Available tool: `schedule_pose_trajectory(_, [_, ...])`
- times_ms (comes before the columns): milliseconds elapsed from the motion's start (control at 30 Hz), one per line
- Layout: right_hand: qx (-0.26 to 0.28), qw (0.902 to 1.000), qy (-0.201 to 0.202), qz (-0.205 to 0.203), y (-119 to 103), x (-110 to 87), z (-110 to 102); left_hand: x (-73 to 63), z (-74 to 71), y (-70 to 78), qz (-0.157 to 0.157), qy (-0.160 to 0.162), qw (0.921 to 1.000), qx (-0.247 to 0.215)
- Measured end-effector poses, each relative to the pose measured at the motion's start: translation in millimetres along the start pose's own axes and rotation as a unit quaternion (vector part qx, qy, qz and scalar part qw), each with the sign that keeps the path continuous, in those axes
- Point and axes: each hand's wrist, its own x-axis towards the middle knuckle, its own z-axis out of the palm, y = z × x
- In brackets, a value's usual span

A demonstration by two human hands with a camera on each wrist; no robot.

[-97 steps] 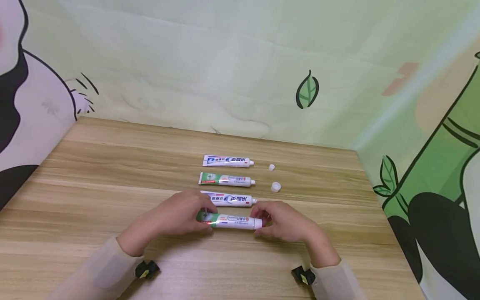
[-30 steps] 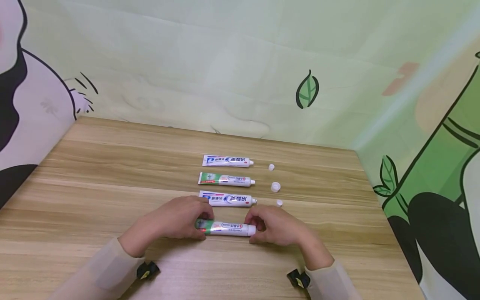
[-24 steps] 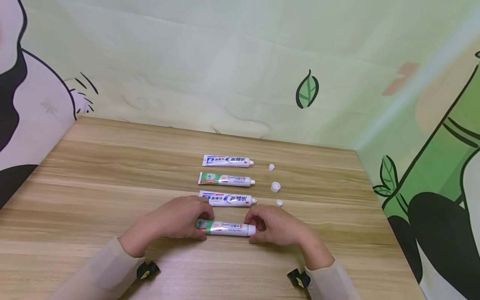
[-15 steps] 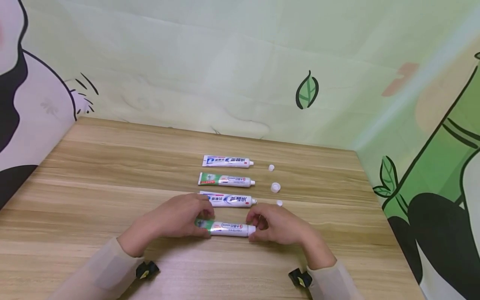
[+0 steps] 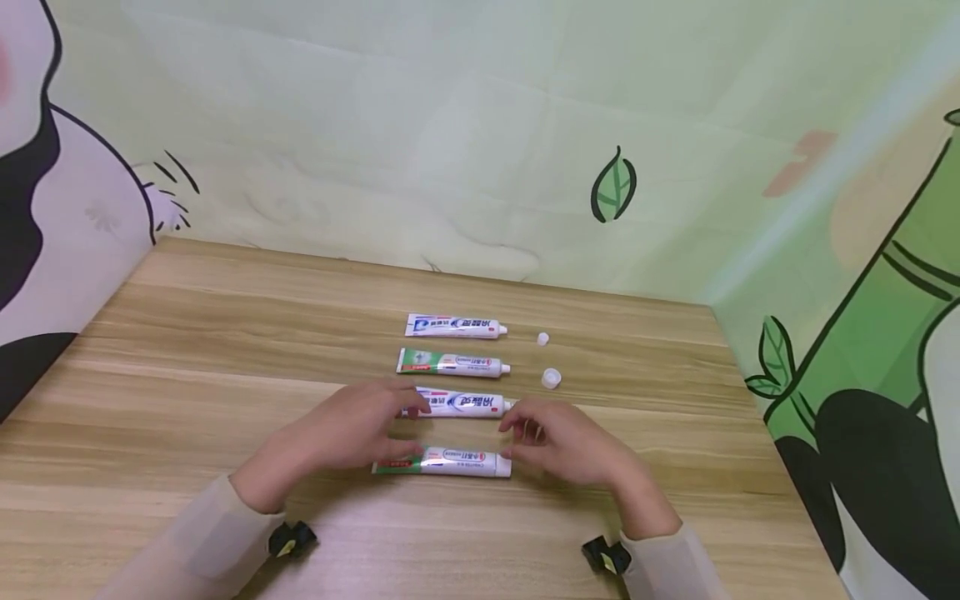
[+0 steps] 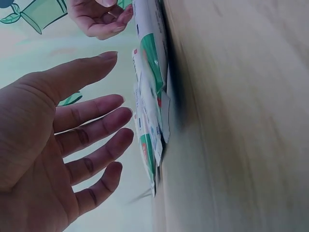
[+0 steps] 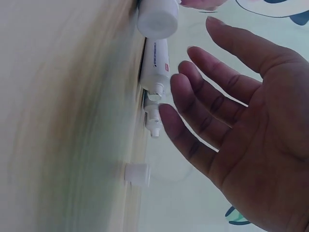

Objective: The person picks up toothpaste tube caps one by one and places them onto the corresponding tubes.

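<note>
The nearest toothpaste tube (image 5: 465, 462), green and white with its white cap (image 7: 158, 21) on, lies flat on the table. My left hand (image 5: 341, 429) hovers over its tail end, fingers spread and holding nothing; the left wrist view shows a gap between those fingers and the tube. By the cap end is my right hand (image 5: 566, 442), its fingers loosely bent and empty in the right wrist view. Just beyond lies a blue-and-white toothpaste tube (image 5: 468, 405) without a cap, its tail partly covered by my left hand.
Farther back lie an uncapped green-and-white tube (image 5: 453, 363) and an uncapped blue-and-white tube (image 5: 456, 326), parallel to the others. A wide white cap (image 5: 551, 378) and a small white cap (image 5: 543, 338) sit to their right. A printed cloth wall (image 5: 420, 133) stands behind the wooden table (image 5: 225, 333).
The nearest tube shifted slightly toward me from its earlier place. Both hands have since let go of it and lifted, moving a little away; my right hand now covers the third loose cap.
</note>
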Motion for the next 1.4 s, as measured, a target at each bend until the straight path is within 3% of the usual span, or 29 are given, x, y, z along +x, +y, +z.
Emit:
schedule_pose_trajectory(567, [-0.01,0.9967,0.08,0.006,8,-7.2,-17,14.6,-2.3,0.1,0.003,0.021,0.9998,-0.002])
schedule_pose_trajectory(800, [-0.023,0.994,0.101,0.032,13,-9.9,-21,23.6,-4.0,4.7,0.008,0.025,0.9996,-0.002])
schedule_pose_trajectory(1400, [-0.044,0.987,0.111,0.108,30,-18.8,-37,43.9,-0.1,6.4,-0.023,-0.019,0.9995,0.003])
